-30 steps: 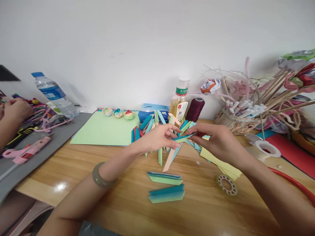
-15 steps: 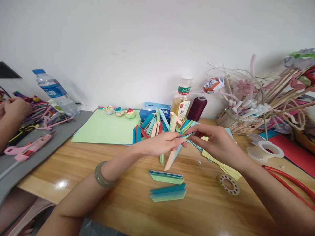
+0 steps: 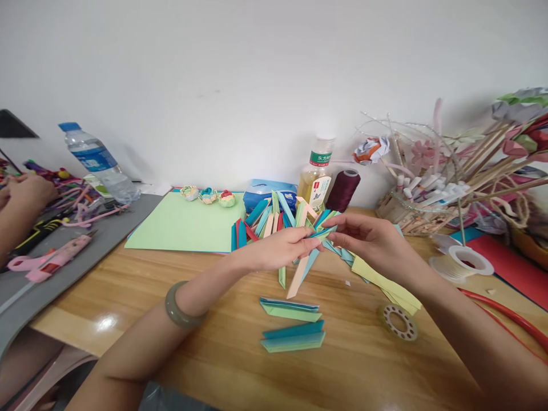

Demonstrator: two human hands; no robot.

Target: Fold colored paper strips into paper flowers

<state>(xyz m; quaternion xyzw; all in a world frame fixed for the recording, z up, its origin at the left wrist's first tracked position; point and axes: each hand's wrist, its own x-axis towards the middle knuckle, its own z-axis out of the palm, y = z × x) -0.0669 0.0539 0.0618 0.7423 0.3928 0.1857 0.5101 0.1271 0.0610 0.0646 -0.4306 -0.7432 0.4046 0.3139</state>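
Note:
My left hand (image 3: pixel 276 251) and my right hand (image 3: pixel 372 242) meet above the wooden table (image 3: pixel 214 354), both pinching one small folded blue-green paper piece (image 3: pixel 323 233) between their fingertips. A green bangle (image 3: pixel 177 308) circles my left wrist. Behind my hands lies a pile of folded paper pieces (image 3: pixel 274 220) in blue, green, pink and red. Two stacks of folded pieces (image 3: pixel 291 325) lie on the table in front of me. Yellow paper strips (image 3: pixel 387 282) rest under my right wrist.
A green paper sheet (image 3: pixel 184 225) lies at the back left, with three small paper flowers (image 3: pixel 208 196). A juice bottle (image 3: pixel 317 180), maroon thread spool (image 3: pixel 343 190), basket of sticks (image 3: pixel 422 200), tape ring (image 3: pixel 399 321) and white spool (image 3: pixel 464 262) stand right. Another person's hand (image 3: pixel 25 191) works at left near a water bottle (image 3: pixel 96 162).
My hands have drawn closer and lifted the folded piece slightly; my left fingers now close flat on it. The view shifted a little.

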